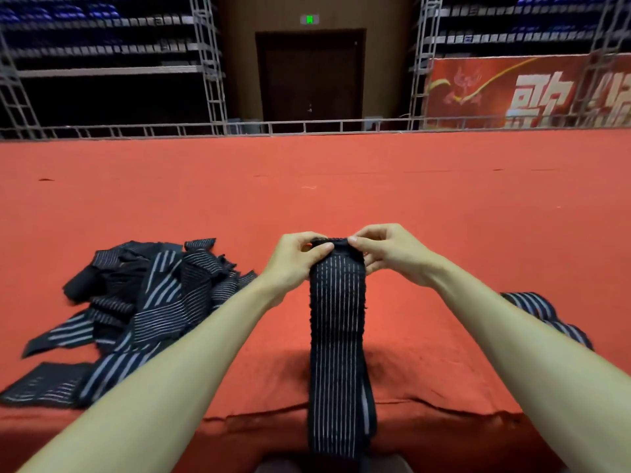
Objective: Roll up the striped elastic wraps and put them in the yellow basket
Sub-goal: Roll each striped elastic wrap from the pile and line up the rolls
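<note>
A black elastic wrap with thin white stripes (pixel 338 329) hangs straight down in front of me over the near edge of the red surface. My left hand (pixel 293 257) and my right hand (pixel 389 250) pinch its top end from either side, thumbs on top, and that end is curled over into a small fold. A loose pile of more striped wraps (pixel 143 302) lies to my left on the red cloth. One more striped wrap (pixel 543 315) shows behind my right forearm. No yellow basket is in view.
The red cloth surface (pixel 341 186) stretches far ahead to a low metal rail (pixel 307 126). Behind it stand truss towers, a dark door (pixel 310 73) and a red banner (pixel 526 93) at the right.
</note>
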`<state>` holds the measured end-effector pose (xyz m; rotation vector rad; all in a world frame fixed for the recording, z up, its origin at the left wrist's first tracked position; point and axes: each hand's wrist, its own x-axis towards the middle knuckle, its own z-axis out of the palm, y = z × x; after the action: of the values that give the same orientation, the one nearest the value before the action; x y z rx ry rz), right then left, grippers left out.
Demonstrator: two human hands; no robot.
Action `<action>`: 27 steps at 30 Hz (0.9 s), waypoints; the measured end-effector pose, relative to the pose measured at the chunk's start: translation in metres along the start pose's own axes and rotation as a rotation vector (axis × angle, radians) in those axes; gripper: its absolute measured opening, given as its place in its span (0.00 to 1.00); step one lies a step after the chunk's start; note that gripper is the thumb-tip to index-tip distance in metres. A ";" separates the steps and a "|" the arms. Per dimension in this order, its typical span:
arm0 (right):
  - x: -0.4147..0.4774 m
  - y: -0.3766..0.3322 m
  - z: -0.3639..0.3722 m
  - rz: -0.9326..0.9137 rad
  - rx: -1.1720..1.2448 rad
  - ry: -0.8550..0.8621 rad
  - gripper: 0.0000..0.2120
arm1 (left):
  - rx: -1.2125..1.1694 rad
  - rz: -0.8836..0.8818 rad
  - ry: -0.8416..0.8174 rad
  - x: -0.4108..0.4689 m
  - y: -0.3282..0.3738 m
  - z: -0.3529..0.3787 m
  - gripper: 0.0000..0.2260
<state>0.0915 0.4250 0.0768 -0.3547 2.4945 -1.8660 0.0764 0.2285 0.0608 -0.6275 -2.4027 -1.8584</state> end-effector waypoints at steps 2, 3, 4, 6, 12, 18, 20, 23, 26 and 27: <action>0.015 0.019 0.007 -0.002 0.009 0.009 0.06 | 0.008 0.008 0.039 0.009 -0.022 -0.001 0.05; 0.023 0.030 0.011 -0.006 0.015 0.027 0.06 | 0.012 0.010 0.048 0.014 -0.034 -0.001 0.06; 0.031 0.042 0.015 -0.006 0.023 0.049 0.06 | 0.017 0.010 0.050 0.019 -0.046 -0.001 0.05; 0.045 0.064 0.023 -0.004 0.053 0.094 0.04 | 0.011 0.008 0.048 0.028 -0.071 -0.001 0.05; 0.073 0.134 0.051 -0.018 -0.037 0.266 0.04 | -0.022 -0.012 0.042 0.045 -0.143 0.014 0.07; 0.086 0.186 0.064 -0.039 -0.096 0.394 0.12 | -0.121 -0.051 0.093 0.052 -0.188 0.037 0.08; 0.085 0.195 0.066 -0.065 -0.075 0.407 0.13 | -0.193 -0.056 0.088 0.052 -0.195 0.037 0.06; 0.088 0.198 0.066 -0.110 -0.063 0.411 0.11 | -0.299 -0.042 0.103 0.053 -0.199 0.035 0.06; 0.090 0.196 0.065 -0.156 -0.074 0.446 0.11 | -0.322 -0.056 0.063 0.056 -0.199 0.036 0.06; 0.089 0.196 0.065 -0.171 -0.071 0.453 0.12 | -0.345 -0.069 0.058 0.056 -0.200 0.036 0.07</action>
<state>-0.0211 0.3992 -0.1162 -0.1624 2.9037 -2.1301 -0.0346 0.2383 -0.1177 -0.5024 -2.1098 -2.3098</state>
